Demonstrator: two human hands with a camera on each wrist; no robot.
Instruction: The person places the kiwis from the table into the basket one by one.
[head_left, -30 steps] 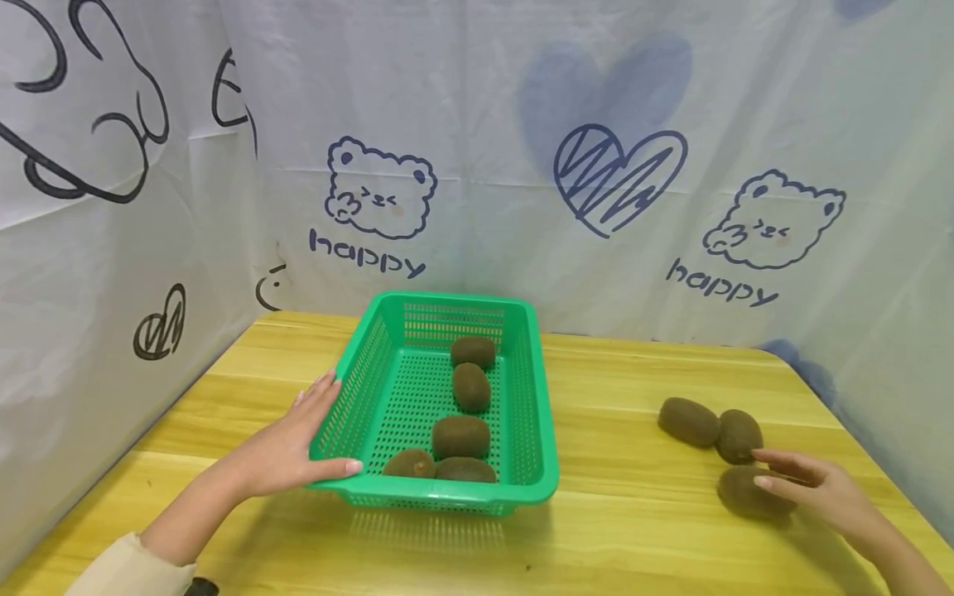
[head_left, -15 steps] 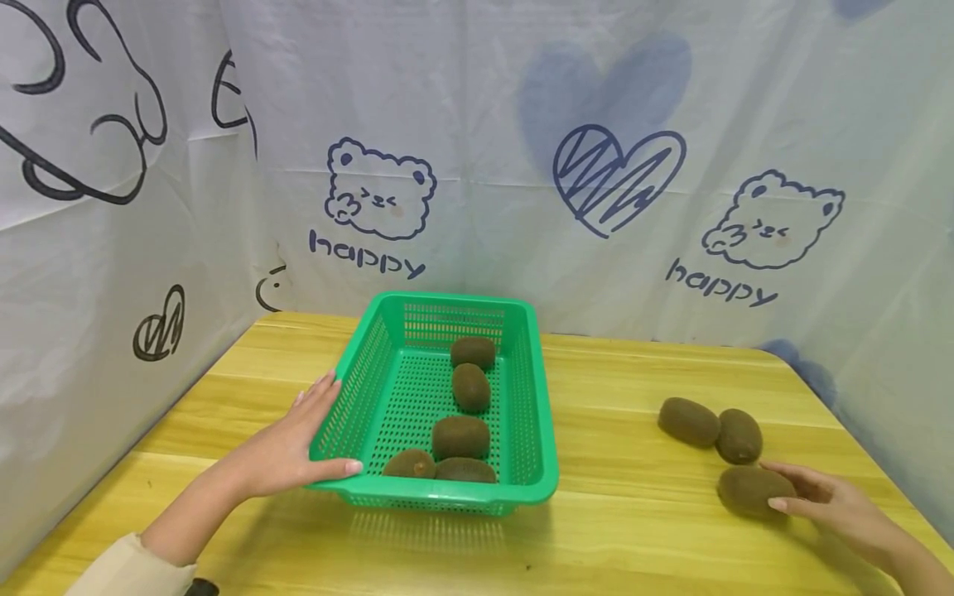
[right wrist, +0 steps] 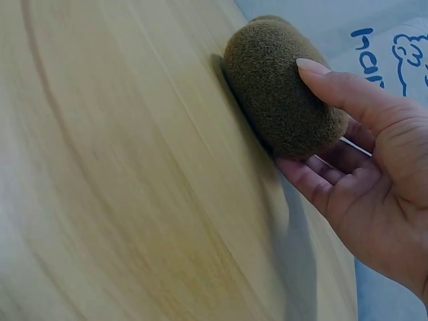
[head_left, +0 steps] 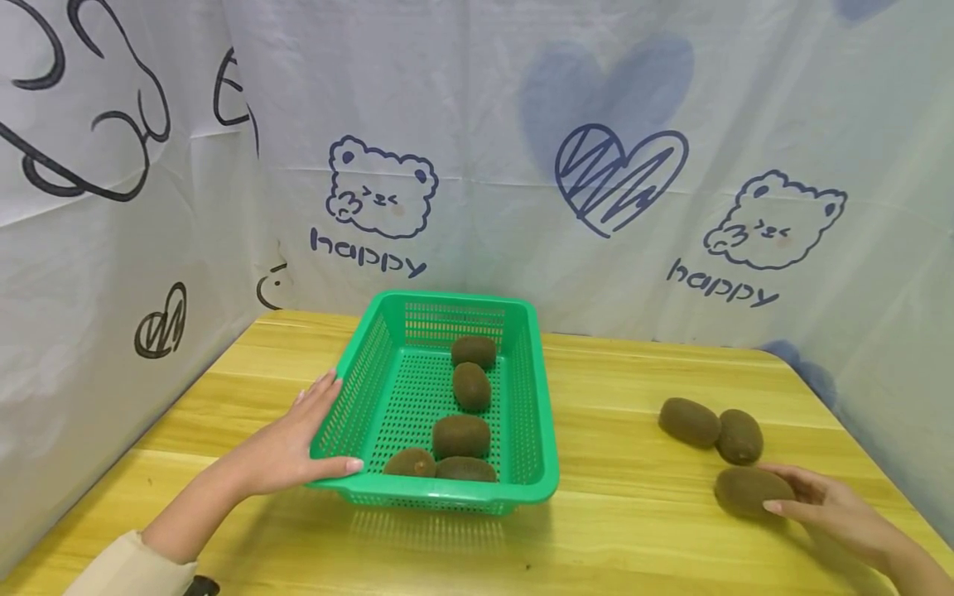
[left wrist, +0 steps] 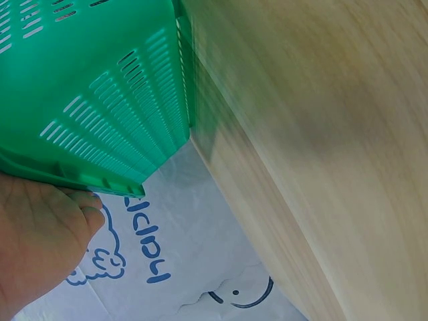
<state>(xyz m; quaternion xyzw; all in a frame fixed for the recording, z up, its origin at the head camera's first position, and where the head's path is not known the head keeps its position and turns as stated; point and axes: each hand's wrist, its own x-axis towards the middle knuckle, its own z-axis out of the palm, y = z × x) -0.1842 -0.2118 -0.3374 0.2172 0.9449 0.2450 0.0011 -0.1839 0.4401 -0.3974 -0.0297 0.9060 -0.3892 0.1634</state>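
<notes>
The right hand [head_left: 838,505] pinches the nearest kiwifruit [head_left: 748,491], thumb on the near side, fingers bent round the far side. From the right wrist, one fingertip shows low beneath the fruit, a detail the head view hides; whether the fruit touches the wooden table [head_left: 619,530] cannot be told. The left hand [head_left: 279,455] lies spread on a corner of the green plastic basket [head_left: 546,414]: fingers nearly straight along the side rim, thumb across the near rim. The left wrist view shows slotted basket wall just beside those fingers, but only the head view shows five kiwifruits [head_left: 472,386] inside, to the right of the thumb. The near rim partly covers the two closest.

Two loose kiwifruits [head_left: 689,422], touching each other, lie just beyond the right fingertips. The basket's wall stands between the right fingers and the fruit inside. A printed white cloth [head_left: 507,124] hangs beyond both hands.
</notes>
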